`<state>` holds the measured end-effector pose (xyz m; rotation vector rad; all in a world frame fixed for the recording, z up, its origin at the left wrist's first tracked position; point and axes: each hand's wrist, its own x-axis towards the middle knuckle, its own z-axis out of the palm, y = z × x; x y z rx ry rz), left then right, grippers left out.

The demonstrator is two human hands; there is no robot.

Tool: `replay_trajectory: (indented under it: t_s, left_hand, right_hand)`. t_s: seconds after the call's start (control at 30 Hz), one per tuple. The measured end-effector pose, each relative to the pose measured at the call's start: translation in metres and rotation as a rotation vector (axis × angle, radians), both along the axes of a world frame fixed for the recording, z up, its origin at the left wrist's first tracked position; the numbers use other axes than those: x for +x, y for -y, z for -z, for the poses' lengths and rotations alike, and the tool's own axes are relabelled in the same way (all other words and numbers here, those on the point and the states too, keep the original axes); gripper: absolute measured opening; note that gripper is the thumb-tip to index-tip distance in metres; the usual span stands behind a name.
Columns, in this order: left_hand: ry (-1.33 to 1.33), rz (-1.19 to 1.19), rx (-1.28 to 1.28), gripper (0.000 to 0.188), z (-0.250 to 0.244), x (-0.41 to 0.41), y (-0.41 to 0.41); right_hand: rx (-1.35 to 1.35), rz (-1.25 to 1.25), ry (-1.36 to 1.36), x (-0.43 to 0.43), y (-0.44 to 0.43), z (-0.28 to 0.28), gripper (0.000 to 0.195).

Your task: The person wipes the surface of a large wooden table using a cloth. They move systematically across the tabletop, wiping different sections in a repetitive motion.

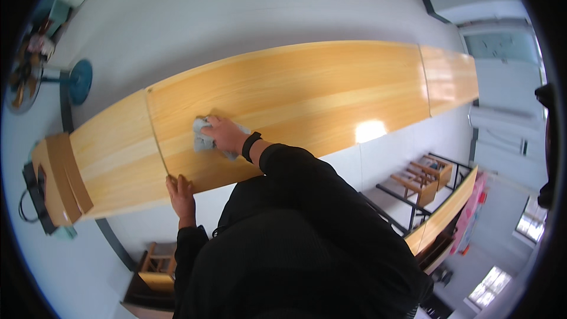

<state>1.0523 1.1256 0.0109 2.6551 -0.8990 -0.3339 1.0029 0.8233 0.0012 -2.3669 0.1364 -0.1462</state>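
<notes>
A row of wood-grain tabletops [301, 79] stretches across the view before me. My right hand [226, 135] presses a crumpled grey cloth [203, 139] flat against the middle tabletop, left of its centre. Its fingers spread over the cloth, and a black band [251, 145] circles the wrist. Lower left, my left hand [181, 197] rests with its fingertips on the near edge of the table, close to the seam [157, 141] between two tabletops. No object shows in that hand, though its palm is hidden.
A cardboard box [66, 177] and a black bag [37, 197] stand at the left end. Beyond them is a fan with a blue base [81, 82]. Wooden stools [418, 184] and another table [443, 212] are at lower right; another stool [157, 270] is behind my left arm.
</notes>
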Motion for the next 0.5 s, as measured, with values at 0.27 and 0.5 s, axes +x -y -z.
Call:
replay_trajectory:
  t_s: [0.27, 0.5]
  left_hand:
    - [-0.051, 0.140, -0.001, 0.059, 0.017, -0.008, 0.020]
    - [-0.058, 0.230, -0.027, 0.059, 0.021, -0.013, 0.050]
  right_hand:
    - [0.074, 0.687, -0.082, -0.147, 0.133, 0.002, 0.049]
    - [-0.030, 0.996, -0.067, -0.201, 0.134, 0.009, 0.055]
